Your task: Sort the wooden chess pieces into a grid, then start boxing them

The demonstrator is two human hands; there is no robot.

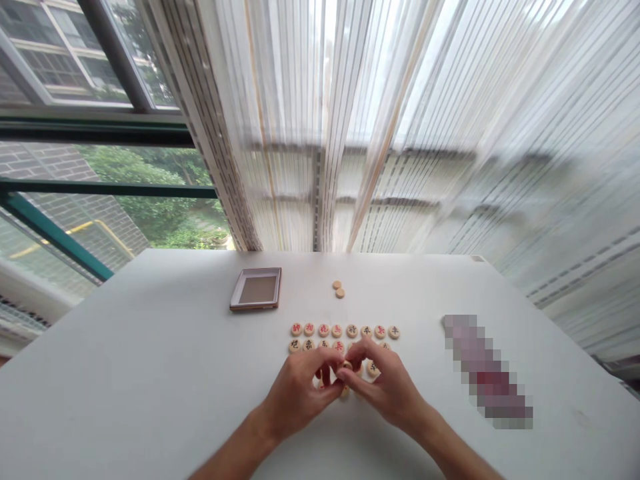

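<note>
My left hand (297, 383) and my right hand (387, 383) meet over the front of the table, fingertips pinched together around a round wooden Chinese chess piece (346, 365). Its face is mostly covered by the fingers. Just beyond my hands lie rows of similar pieces with red or black characters, such as a red-marked piece (297, 329) at the left end and a black-marked piece (394, 332) at the right end of the far row. More pieces lie below and between my hands, partly hidden, including a black-marked piece (373, 368) beside my right fingers.
Two blank-looking discs (340, 293) lie touching each other behind the rows. A shallow square box or lid (237, 293) sits at the back left. To the right is a long blurred-out object (485, 373). The white table (150, 360) backs onto a striped curtain (325, 133) and window.
</note>
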